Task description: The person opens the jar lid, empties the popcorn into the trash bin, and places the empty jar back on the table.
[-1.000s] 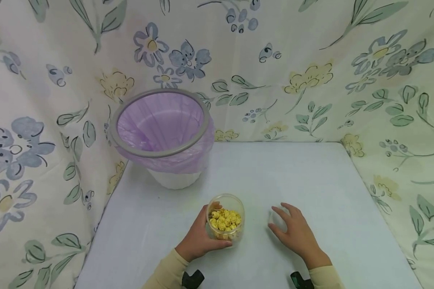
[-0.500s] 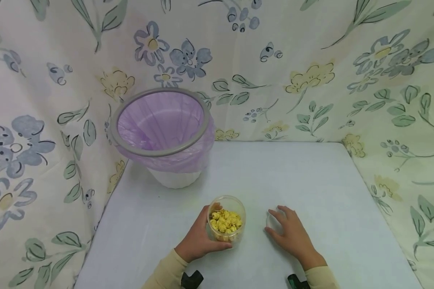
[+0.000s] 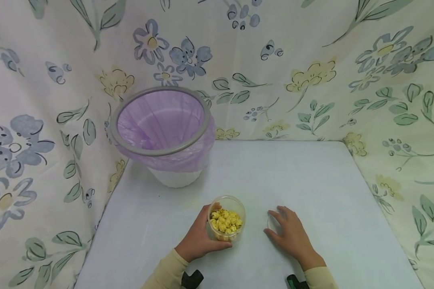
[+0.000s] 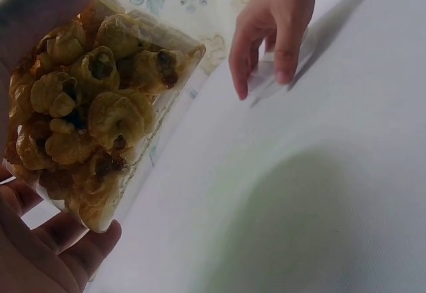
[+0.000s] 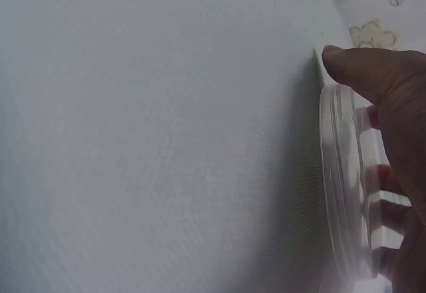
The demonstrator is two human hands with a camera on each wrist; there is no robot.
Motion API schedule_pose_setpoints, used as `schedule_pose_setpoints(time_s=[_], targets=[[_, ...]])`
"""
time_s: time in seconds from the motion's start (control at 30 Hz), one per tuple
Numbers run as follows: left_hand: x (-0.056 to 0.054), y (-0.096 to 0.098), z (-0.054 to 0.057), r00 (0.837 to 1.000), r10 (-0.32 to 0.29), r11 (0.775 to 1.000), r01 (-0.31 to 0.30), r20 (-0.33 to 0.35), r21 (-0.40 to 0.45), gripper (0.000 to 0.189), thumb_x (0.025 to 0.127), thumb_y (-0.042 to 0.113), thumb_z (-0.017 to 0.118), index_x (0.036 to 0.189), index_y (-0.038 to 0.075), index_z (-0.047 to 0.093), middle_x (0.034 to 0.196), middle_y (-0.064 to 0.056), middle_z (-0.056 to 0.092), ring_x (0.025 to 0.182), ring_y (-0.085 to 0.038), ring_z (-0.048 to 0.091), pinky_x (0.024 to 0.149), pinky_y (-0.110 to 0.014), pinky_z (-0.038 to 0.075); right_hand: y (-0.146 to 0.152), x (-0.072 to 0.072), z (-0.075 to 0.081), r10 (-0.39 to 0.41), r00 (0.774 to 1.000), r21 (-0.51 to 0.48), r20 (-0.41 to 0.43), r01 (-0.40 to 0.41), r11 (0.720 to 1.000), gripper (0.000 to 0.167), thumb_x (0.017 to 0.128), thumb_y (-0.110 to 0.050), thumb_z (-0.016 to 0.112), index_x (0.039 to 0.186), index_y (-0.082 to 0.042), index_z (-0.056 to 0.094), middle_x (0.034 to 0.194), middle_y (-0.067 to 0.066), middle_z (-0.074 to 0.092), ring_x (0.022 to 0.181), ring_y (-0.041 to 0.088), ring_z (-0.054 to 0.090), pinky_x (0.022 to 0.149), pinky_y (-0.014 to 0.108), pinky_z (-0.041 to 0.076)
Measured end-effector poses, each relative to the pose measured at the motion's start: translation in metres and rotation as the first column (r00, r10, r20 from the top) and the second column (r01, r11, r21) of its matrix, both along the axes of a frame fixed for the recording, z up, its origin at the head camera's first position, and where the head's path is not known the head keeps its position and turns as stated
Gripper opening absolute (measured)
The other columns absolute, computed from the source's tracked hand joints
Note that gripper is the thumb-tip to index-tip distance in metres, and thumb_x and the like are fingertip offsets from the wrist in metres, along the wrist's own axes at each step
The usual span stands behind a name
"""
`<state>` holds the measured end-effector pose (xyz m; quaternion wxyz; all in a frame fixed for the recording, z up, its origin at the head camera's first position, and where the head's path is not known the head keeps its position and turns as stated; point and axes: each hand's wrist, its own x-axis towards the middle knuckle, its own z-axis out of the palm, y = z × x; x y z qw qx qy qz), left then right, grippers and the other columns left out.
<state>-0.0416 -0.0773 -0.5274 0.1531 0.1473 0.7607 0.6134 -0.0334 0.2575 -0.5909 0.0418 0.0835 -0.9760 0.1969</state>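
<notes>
"Floral cloth (image 3: 260,76) hangs behind and beside a white tabletop (image 3: 311,172). What stands on it?"

"Far left, a white bin (image 3: 175,180) with a purple liner (image 3: 159,120). Near the middle of the near side, a person's left hand (image 3: 198,240) grips a clear, round tub (image 3: 229,203) of yellow popcorn (image 3: 225,221), thumb on the near side of the wall. Its top is uncovered; whether its base touches the table, I cannot tell."

"And the right hand (image 3: 292,236)?"

"To the right, apart from the tub, pinching a clear, ridged lid (image 5: 343,180) by its edge, thumb and fingers at the rim."

"How would the tub handle?"

"Light, I'd judge, with a smooth plastic wall that may slip in dry fingers and flex if squeezed. The popcorn looks dry and brittle, likely to spill if tipped. A gentle wrap around the wall, below the rim, suits it best."

"The lid?"

"Probably lighter, firmest around its ridged rim, so the edge is the place to hold it."
</notes>
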Motion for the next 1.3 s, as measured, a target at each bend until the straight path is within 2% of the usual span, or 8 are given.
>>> schedule_pose_setpoints(time_s=[0.17, 0.37, 0.6, 0.7, 0.8, 0.97, 1.07, 1.3], targets=[[0.001, 0.001, -0.003, 1.0, 0.004, 1.0, -0.004, 0.006, -0.005, 0.11, 0.071, 0.03, 0.1, 0.159, 0.032, 0.034, 0.15, 0.001, 0.048, 0.138, -0.019, 0.049, 0.115, -0.06, 0.035, -0.001, 0.0, 0.001, -0.008, 1.0, 0.014, 0.02, 0.007, 1.0, 0.065, 0.083, -0.041, 0.089, 0.138, -0.014, 0.067, 0.146, 0.021, 0.055, 0.138, 0.045, 0.049, 0.112, 0.063, 0.041], [0.003, 0.001, -0.003, 1.0, 0.009, 1.0, -0.009, 0.008, -0.004, 0.109, 0.072, 0.031, 0.1, 0.159, 0.032, 0.035, 0.15, -0.002, 0.048, 0.137, -0.019, 0.05, 0.115, -0.059, 0.036, -0.003, 0.001, 0.005, -0.004, 0.999, 0.033, 0.034, 0.003, 0.999, 0.065, 0.084, -0.042, 0.087, 0.139, -0.013, 0.067, 0.148, 0.023, 0.054, 0.139, 0.047, 0.046, 0.113, 0.065, 0.038], [0.007, -0.001, -0.007, 1.0, 0.003, 1.0, -0.003, 0.017, -0.017, 0.107, 0.072, 0.039, 0.099, 0.158, 0.032, 0.036, 0.148, 0.001, 0.049, 0.136, -0.02, 0.05, 0.115, -0.059, 0.036, -0.005, 0.001, 0.009, 0.005, 0.998, 0.052, 0.055, -0.008, 0.999, 0.07, 0.088, -0.046, 0.083, 0.145, -0.012, 0.063, 0.154, 0.026, 0.05, 0.146, 0.051, 0.039, 0.113, 0.076, 0.029], [0.008, -0.001, -0.009, 1.0, 0.003, 1.0, -0.003, 0.007, -0.013, 0.106, 0.073, 0.039, 0.098, 0.159, 0.031, 0.035, 0.149, 0.0, 0.048, 0.137, -0.022, 0.05, 0.114, -0.06, 0.038, -0.008, -0.004, 0.012, 0.021, 0.999, 0.038, 0.044, -0.022, 0.999, 0.071, 0.089, -0.045, 0.082, 0.148, -0.012, 0.06, 0.156, 0.026, 0.047, 0.147, 0.051, 0.037, 0.115, 0.074, 0.029], [0.008, -0.002, -0.009, 1.0, 0.014, 1.0, -0.014, -0.002, -0.01, 0.106, 0.074, 0.036, 0.098, 0.159, 0.03, 0.035, 0.149, -0.002, 0.048, 0.137, -0.022, 0.05, 0.114, -0.06, 0.038, -0.014, -0.012, 0.021, 0.046, 0.999, 0.005, 0.012, -0.046, 0.999, 0.072, 0.09, -0.042, 0.083, 0.15, -0.012, 0.058, 0.158, 0.027, 0.046, 0.148, 0.05, 0.037, 0.116, 0.07, 0.032], [0.008, -0.003, -0.011, 0.999, 0.032, 0.999, -0.032, 0.019, -0.006, 0.108, 0.072, 0.039, 0.099, 0.159, 0.025, 0.036, 0.15, -0.002, 0.048, 0.137, -0.021, 0.05, 0.114, -0.06, 0.036, -0.026, -0.028, 0.04, 0.087, 0.996, -0.033, -0.028, -0.088, 0.996, 0.071, 0.091, -0.039, 0.082, 0.151, -0.011, 0.057, 0.159, 0.025, 0.044, 0.149, 0.049, 0.037, 0.115, 0.067, 0.036], [0.009, -0.004, -0.012, 0.999, 0.037, 0.999, -0.036, 0.021, -0.013, 0.109, 0.072, 0.04, 0.099, 0.159, 0.025, 0.036, 0.149, -0.002, 0.048, 0.136, -0.02, 0.05, 0.114, -0.059, 0.037, -0.034, -0.039, 0.053, 0.115, 0.993, -0.024, -0.038, -0.116, 0.993, 0.072, 0.091, -0.04, 0.082, 0.152, -0.011, 0.056, 0.161, 0.023, 0.044, 0.15, 0.046, 0.038, 0.115, 0.064, 0.039], [0.007, -0.005, -0.012, 0.999, 0.036, 0.999, -0.036, 0.002, -0.017, 0.106, 0.073, 0.031, 0.099, 0.158, 0.031, 0.036, 0.149, -0.002, 0.048, 0.135, -0.019, 0.051, 0.113, -0.059, 0.038, -0.054, -0.066, 0.088, 0.172, 0.982, 0.019, -0.074, -0.171, 0.985, 0.072, 0.092, -0.04, 0.082, 0.154, -0.015, 0.054, 0.163, 0.019, 0.043, 0.15, 0.04, 0.04, 0.114, 0.059, 0.042]])
